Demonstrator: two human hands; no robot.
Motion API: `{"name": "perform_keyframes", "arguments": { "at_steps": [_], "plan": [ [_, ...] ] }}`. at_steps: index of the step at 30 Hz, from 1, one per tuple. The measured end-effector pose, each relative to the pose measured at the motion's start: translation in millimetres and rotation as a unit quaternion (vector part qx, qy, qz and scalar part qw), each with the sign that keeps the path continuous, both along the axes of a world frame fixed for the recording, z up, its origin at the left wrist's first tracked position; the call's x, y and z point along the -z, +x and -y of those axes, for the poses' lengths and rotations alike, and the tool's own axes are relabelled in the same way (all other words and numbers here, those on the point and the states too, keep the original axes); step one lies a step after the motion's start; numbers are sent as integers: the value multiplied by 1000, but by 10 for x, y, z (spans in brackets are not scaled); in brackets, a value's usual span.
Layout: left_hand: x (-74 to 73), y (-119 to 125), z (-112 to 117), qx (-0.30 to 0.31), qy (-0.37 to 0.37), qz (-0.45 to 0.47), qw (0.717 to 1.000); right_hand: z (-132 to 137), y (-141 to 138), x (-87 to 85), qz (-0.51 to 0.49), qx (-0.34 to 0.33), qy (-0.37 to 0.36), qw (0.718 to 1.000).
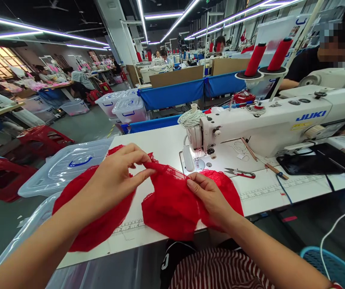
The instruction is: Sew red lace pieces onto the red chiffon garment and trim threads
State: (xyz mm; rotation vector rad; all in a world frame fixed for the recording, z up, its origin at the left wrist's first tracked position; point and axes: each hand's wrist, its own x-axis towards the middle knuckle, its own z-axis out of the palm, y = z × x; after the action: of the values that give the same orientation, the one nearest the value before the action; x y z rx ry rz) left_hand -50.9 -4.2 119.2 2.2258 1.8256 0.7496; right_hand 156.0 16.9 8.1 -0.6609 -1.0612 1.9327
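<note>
A red lace garment (pixel 169 204) lies spread over the white sewing table (pixel 160 146), in front of the needle of a white JUKI sewing machine (pixel 268 120). My left hand (pixel 115 176) pinches the garment's upper lace edge between thumb and fingers, left of the needle. My right hand (pixel 210 196) rests on the fabric's right part with fingers curled and pinching the cloth. More red fabric (pixel 97 224) hangs over the table's left front edge, under my left wrist.
Small scissors with red handles (pixel 241 173) lie right of the needle. Two red thread cones (pixel 267 56) stand on the machine. A clear plastic lidded bin (pixel 67 164) sits at the left. A black tablet (pixel 307 163) lies at the right. Other workers sit at benches behind.
</note>
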Motion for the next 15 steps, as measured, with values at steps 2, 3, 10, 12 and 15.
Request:
{"name": "perform_keyframes", "arguments": {
  "at_steps": [2, 3, 10, 12, 15],
  "plan": [
    [9, -57, -36, 7, -50, 40, 998, 12, -3, 21, -19, 16, -11, 1000],
    [5, -82, -32, 13, -97, 82, 992, 40, 5, 31, -22, 26, -2, 999],
    [-217, -140, 148, 123, -381, 242, 884, 617, 109, 58, -38, -217, 70, 973],
    [-207, -91, 94, 176, -375, 181, 892, 739, 64, 104, -69, -270, 42, 960],
    [51, 14, -97, 219, -326, 77, 916, 743, -4, 244, -33, -181, 63, 981]
  ]
}}
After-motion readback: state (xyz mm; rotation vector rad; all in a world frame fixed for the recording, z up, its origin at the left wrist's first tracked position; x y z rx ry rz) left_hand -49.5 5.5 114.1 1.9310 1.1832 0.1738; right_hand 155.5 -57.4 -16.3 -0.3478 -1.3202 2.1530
